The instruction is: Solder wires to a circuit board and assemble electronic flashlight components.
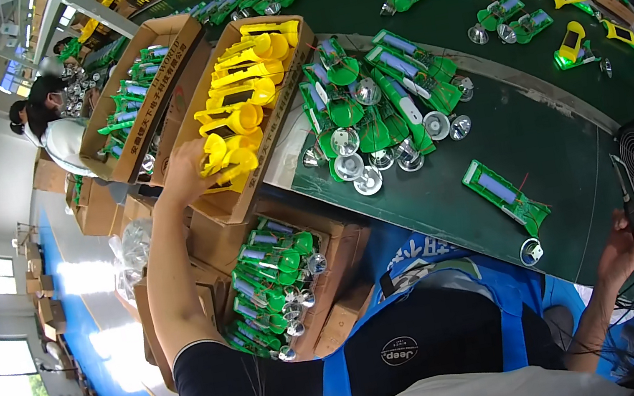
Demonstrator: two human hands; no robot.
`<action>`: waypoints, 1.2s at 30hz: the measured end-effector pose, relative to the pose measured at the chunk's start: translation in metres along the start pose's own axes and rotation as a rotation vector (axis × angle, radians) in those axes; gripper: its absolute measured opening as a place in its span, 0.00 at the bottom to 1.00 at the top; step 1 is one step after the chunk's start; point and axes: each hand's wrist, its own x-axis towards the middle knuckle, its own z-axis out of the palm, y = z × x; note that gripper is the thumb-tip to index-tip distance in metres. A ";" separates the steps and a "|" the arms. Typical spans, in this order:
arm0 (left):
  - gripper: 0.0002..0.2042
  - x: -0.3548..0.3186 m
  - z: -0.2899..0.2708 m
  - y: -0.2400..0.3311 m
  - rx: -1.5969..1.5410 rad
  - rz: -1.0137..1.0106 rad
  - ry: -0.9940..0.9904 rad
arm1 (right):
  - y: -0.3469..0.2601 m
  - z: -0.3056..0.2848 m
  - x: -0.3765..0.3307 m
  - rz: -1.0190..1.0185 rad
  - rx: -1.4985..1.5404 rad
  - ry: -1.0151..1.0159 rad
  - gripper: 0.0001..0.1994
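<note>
The left hand point(189, 172) touches yellow shells point(235, 119) at the box's point(276, 133) near end; its grip I cannot tell. A straight lift should best clear the rim. The bench point(434, 187) leaves room around the green board point(497, 190) by its front edge. The right hand point(622, 244) pinches a dark tool point(630, 204), right edge.

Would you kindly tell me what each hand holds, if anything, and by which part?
Left hand: at a yellow casing; a grip cannot be told. Right hand: apparently a thin tool, by its dark handle.
</note>
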 end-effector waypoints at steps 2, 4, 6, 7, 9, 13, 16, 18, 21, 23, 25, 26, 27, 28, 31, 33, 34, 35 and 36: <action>0.27 0.008 -0.009 -0.009 -0.004 0.067 0.114 | -0.003 -0.009 0.000 0.007 0.011 0.024 0.13; 0.21 0.011 -0.028 0.003 -0.131 -0.032 0.186 | -0.003 -0.013 -0.003 -0.028 0.042 0.047 0.13; 0.21 0.014 -0.047 0.014 -0.183 -0.154 0.176 | 0.006 -0.010 -0.005 -0.048 0.063 0.133 0.14; 0.21 0.015 -0.056 0.016 -0.173 -0.132 0.175 | 0.010 -0.015 -0.001 -0.067 0.065 0.078 0.14; 0.22 0.015 -0.064 0.005 -0.163 -0.152 0.201 | 0.009 -0.006 0.004 -0.048 0.136 0.154 0.14; 0.21 0.047 -0.090 0.061 -0.203 -0.100 0.285 | 0.004 -0.018 0.001 -0.091 0.108 0.096 0.13; 0.21 0.102 -0.093 0.202 -0.239 0.068 0.224 | -0.001 -0.030 -0.003 -0.092 0.156 0.137 0.13; 0.21 0.150 -0.076 0.295 -0.168 0.458 0.145 | -0.004 -0.046 -0.005 -0.107 0.181 0.176 0.13; 0.19 0.204 -0.015 0.408 -0.391 0.765 -0.097 | -0.004 -0.064 -0.006 -0.116 0.141 0.182 0.12; 0.26 0.230 0.031 0.457 -0.311 0.786 -0.243 | -0.005 -0.076 -0.001 -0.127 0.126 0.177 0.12; 0.33 0.245 0.059 0.494 -0.213 0.822 -0.267 | -0.001 -0.088 0.002 -0.115 0.111 0.180 0.12; 0.33 0.251 0.069 0.505 -0.216 0.834 -0.285 | 0.001 -0.092 0.002 -0.111 0.101 0.172 0.12; 0.36 0.256 0.077 0.515 -0.254 0.842 -0.174 | 0.002 -0.093 0.003 -0.091 0.087 0.196 0.12; 0.39 0.258 0.084 0.523 -0.294 0.849 -0.067 | 0.004 -0.094 0.001 -0.082 0.083 0.216 0.12; 0.38 0.258 0.091 0.521 -0.300 0.938 0.020 | 0.010 -0.098 -0.003 -0.076 0.097 0.222 0.12; 0.34 0.251 0.091 0.517 -0.333 0.983 0.059 | 0.010 -0.099 0.001 -0.085 0.115 0.210 0.12; 0.34 0.247 0.089 0.517 -0.335 0.979 0.048 | 0.010 -0.099 0.002 -0.104 0.133 0.180 0.12; 0.34 0.242 0.085 0.517 -0.273 0.994 0.078 | 0.009 -0.098 0.003 -0.097 0.143 0.183 0.13; 0.34 0.239 0.084 0.516 -0.211 1.009 0.110 | 0.011 -0.098 0.001 -0.089 0.142 0.184 0.13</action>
